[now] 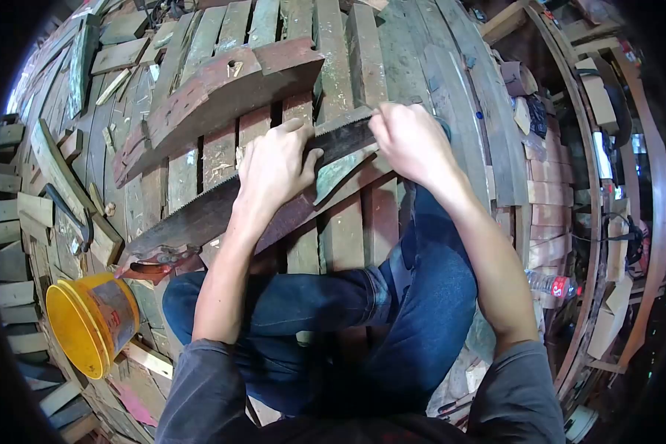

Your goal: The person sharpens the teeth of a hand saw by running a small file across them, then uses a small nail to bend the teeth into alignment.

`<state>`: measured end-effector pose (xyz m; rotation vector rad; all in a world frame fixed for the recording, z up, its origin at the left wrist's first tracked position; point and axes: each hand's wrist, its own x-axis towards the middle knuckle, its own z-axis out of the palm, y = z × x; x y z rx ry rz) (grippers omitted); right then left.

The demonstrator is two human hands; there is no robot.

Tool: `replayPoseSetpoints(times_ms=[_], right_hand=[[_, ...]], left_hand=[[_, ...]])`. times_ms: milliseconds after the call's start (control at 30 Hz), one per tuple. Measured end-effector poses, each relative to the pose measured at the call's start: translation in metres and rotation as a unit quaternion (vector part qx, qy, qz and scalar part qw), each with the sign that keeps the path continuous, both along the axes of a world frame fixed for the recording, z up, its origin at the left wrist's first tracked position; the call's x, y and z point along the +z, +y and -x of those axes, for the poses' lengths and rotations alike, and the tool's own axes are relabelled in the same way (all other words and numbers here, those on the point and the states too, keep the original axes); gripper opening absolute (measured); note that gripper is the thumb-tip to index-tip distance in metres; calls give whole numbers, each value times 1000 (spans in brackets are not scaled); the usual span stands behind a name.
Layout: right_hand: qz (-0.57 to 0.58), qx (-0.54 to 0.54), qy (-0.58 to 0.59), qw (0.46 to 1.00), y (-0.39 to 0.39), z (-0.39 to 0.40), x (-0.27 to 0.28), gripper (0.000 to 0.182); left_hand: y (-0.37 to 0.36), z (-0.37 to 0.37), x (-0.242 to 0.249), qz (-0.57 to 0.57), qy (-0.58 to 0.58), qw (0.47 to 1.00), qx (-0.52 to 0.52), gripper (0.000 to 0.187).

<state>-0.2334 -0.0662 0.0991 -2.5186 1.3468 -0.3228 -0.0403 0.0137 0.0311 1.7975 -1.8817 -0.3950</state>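
A long handsaw (192, 222) lies slantwise across my front, its toothed edge facing away from me. Its reddish handle (155, 269) points to the lower left. My left hand (274, 163) is closed over the middle of the blade. At the narrow far end, my right hand (411, 140) grips the blade tip with curled fingers; whether something small is also in it is hidden. Under the blade, close to my legs, is a dark reddish board (292, 222). A curved reddish timber (222, 100) marked "17" rests just beyond the saw.
My crossed legs (436, 274) are on a slatted wooden floor (340, 66). At the left stand a yellow bucket (118, 307) and a dark curved tool (70, 211) on wood offcuts. To the right are a plastic bottle (547, 283) and long curved timbers (647, 185).
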Motion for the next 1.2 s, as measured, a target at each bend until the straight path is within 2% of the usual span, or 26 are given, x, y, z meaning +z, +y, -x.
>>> replayPoseSetpoints(times_ms=[100,133,233,433,633,733,1033,1133,1200], right_hand=[[-24,18,-8,1000,0,4,1,34],[-42,26,-3,999,-1,4,1,34],[-79,30,25,996,0,4,1,34],[-90,36,17,995,-1,2,-4,34],[-72,41,7,996,-1,1,-7,35],[-71,36,9,997,-2,2,-7,35],[-74,47,30,996,-1,1,-11,37],[-91,37,23,995,-8,0,-21,38],[-132,3,-27,991,-12,0,-25,40]], left_hand=[[0,-2,-2,12,0,1000,3,30],[0,-3,-3,50,-3,999,-1,24],[-1,-3,-4,42,3,999,5,24],[0,-2,-2,9,3,1000,14,34],[-2,-2,2,-20,3,1000,17,35],[0,-2,-3,26,8,999,16,34],[-1,-3,-3,17,2,1000,8,31],[-1,-2,-3,16,-4,1000,8,31],[-1,-2,-2,17,-8,1000,9,30]])
